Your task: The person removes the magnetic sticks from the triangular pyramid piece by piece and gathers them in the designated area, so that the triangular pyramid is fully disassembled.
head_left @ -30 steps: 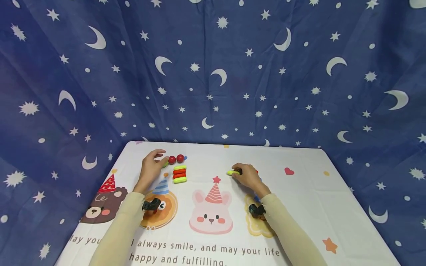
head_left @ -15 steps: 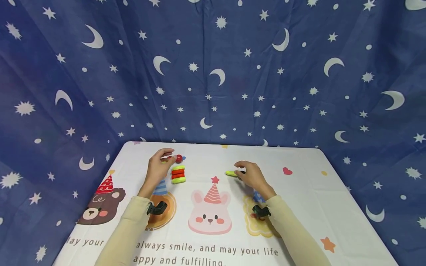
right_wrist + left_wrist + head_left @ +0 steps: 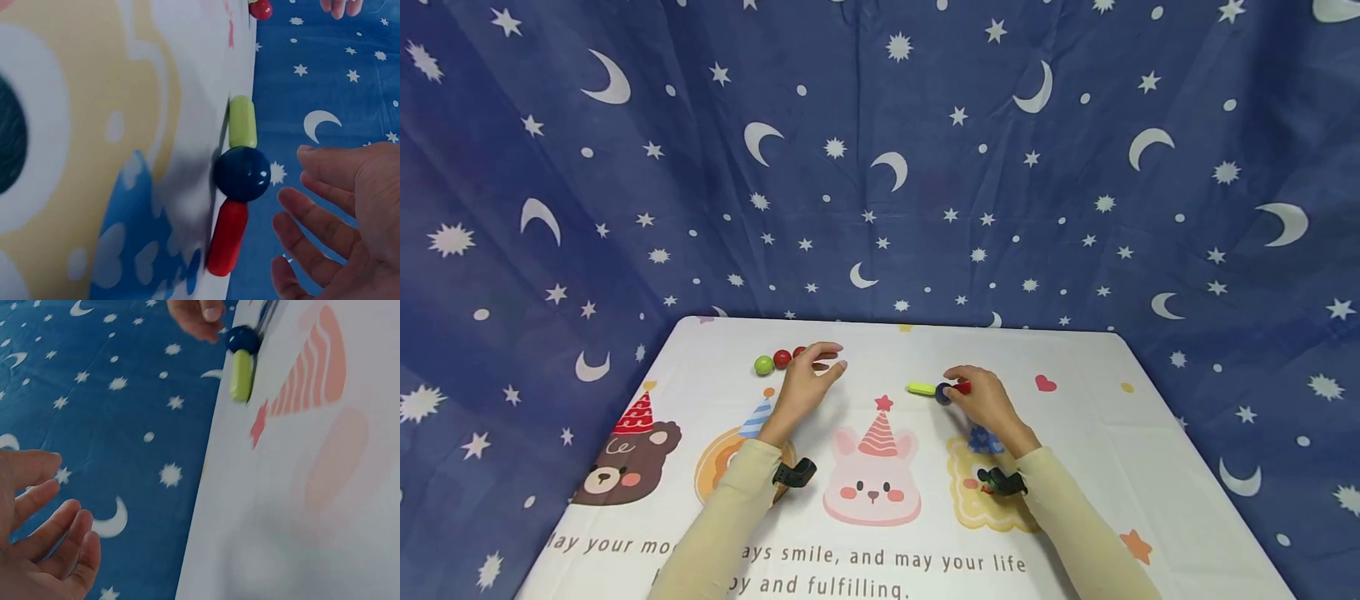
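My left hand [image 3: 808, 379] hovers over the table's left half, fingers loosely bent with nothing between them. Beside it lie a green ball [image 3: 763, 365] and a red ball [image 3: 782, 358]; a second red ball [image 3: 800, 352] is partly covered. My right hand [image 3: 987, 398] is beside a row made of a yellow-green stick-shaped piece [image 3: 242, 122], a dark blue ball [image 3: 242, 174] and a red stick-shaped piece [image 3: 227, 237]. In the right wrist view its relaxed fingers [image 3: 315, 234] stand apart from the row. The yellow-green and red sticks seen earlier are hidden by my left hand and forearm.
A white cloth with printed animals and words covers the table [image 3: 1150, 467]. Behind it hangs a blue curtain [image 3: 880, 183] with moons and stars, close to the far edge. Both wrists wear dark camera bands [image 3: 793, 473].
My left hand has moved right, away from the green ball and across the stack of sticks. My right hand has drawn slightly right, uncovering the dark blue ball and the red stick-shaped piece.
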`<action>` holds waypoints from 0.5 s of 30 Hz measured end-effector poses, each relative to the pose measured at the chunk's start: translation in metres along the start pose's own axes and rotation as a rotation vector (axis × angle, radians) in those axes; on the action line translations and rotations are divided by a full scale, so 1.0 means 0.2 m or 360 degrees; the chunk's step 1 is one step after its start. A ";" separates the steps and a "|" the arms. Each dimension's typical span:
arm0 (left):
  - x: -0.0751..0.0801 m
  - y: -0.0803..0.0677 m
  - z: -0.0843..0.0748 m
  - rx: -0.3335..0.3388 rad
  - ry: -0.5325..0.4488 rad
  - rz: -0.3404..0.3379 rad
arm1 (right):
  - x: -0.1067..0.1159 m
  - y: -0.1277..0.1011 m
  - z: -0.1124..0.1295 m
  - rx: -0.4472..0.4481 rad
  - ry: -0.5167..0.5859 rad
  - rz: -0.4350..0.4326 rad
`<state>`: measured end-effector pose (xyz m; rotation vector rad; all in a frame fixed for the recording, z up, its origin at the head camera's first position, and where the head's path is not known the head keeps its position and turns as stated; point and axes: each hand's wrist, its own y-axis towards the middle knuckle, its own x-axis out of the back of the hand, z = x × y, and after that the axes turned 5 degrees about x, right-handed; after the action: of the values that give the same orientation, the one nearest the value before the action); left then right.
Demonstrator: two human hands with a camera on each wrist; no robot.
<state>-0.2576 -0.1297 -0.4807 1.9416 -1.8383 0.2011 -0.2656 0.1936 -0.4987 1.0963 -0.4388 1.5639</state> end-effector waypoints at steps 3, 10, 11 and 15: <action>-0.08 0.01 -0.02 0.0007 -0.0009 0.0059 | 0.00 -0.01 -0.02 0.0002 -0.0020 0.0006; -0.24 0.03 -0.02 0.0007 0.0023 0.0204 | -0.01 -0.02 -0.05 0.0020 -0.0032 0.0018; -0.26 0.04 -0.02 0.0006 0.0023 0.0225 | -0.02 -0.01 -0.05 0.0018 -0.0032 0.0022; -0.34 0.06 0.02 0.0020 0.0012 0.0324 | -0.03 -0.01 -0.06 -0.0037 -0.0046 0.0062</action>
<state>-0.2771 -0.0694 -0.5087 1.7580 -2.0335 0.2845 -0.2693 0.1996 -0.5097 1.0993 -0.4993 1.5752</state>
